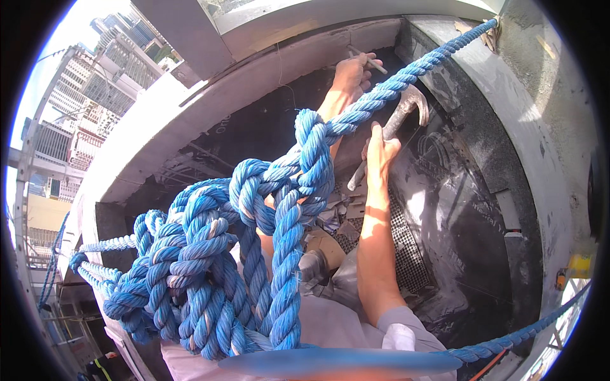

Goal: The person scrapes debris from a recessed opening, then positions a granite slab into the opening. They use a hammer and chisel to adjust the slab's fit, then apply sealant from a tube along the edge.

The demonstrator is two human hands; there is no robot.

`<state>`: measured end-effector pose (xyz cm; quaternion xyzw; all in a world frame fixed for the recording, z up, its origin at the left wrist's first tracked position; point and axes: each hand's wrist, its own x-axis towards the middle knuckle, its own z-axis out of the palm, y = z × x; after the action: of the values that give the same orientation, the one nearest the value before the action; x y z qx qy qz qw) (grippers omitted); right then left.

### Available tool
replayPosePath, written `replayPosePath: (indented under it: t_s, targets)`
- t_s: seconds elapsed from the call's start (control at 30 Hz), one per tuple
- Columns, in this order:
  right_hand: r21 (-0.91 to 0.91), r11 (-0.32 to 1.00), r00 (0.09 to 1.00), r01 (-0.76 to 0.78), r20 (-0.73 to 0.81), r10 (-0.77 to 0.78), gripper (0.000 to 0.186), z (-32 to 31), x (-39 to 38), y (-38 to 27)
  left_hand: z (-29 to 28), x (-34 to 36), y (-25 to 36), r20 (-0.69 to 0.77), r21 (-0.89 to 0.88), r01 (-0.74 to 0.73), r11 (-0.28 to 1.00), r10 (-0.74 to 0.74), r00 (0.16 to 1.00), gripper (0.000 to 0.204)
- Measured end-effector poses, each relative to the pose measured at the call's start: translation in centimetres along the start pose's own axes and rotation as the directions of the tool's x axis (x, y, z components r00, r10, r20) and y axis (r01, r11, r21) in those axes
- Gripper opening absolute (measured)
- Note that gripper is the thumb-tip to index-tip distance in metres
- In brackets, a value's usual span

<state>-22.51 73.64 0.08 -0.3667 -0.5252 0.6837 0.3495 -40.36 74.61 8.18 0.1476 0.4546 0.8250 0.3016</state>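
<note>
My left hand (352,77) grips a thin, pale metal bar (373,62), probably a chisel, against the concrete band (279,70) below the frame. My right hand (381,149) is wrapped round the handle of a worn claw hammer (410,105), its head up and to the right. A thick blue rope (422,66) runs from the upper right into a big mass of knots (210,267) that fills the lower left and hides much of my left arm. Another length (502,343) crosses at the bottom right.
A dark recessed floor (464,254) holds broken pieces (346,225) and a perforated mat (406,241). A curved concrete ledge (546,95) rings the right. At the left are a metal rail (22,181) and a drop toward high-rise buildings (82,120). A yellow tool (575,267) sits at the right.
</note>
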Motion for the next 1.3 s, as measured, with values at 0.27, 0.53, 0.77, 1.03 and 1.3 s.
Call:
replayPosePath:
  t_s: [0.27,0.53,0.77,1.03,1.3]
  targets:
    - [0.039,0.996,0.983,0.079,0.166,-0.084,0.033,-7.1,-5.8,-5.4,-0.9,-12.3,-1.8,-0.068,0.398,0.066,0.915,-0.042,0.997,0.037]
    - [0.091,0.987,0.97,-0.134,0.216,0.112,0.045,-10.0,-8.8,-1.1,-14.1,-60.4,2.0,-0.35,0.87,0.453,0.196,-0.404,0.845,0.034]
    - [0.307,0.912,0.941,-0.274,0.28,0.188,0.05,-8.3,-10.6,-0.3,1.3,-71.7,35.8,-0.754,0.635,0.718,0.284,0.433,0.495,0.033]
    - [0.721,0.639,0.958,-0.269,0.271,0.097,0.053,-0.4,-6.2,-3.3,5.9,-29.9,35.5,-0.07,0.998,0.07,0.008,0.079,0.994,0.032]
    - [0.584,0.807,0.996,-0.089,0.034,0.085,0.055,3.8,-9.9,-7.5,2.0,-4.8,17.3,0.534,0.8,-0.582,-0.146,-0.268,0.802,0.045]
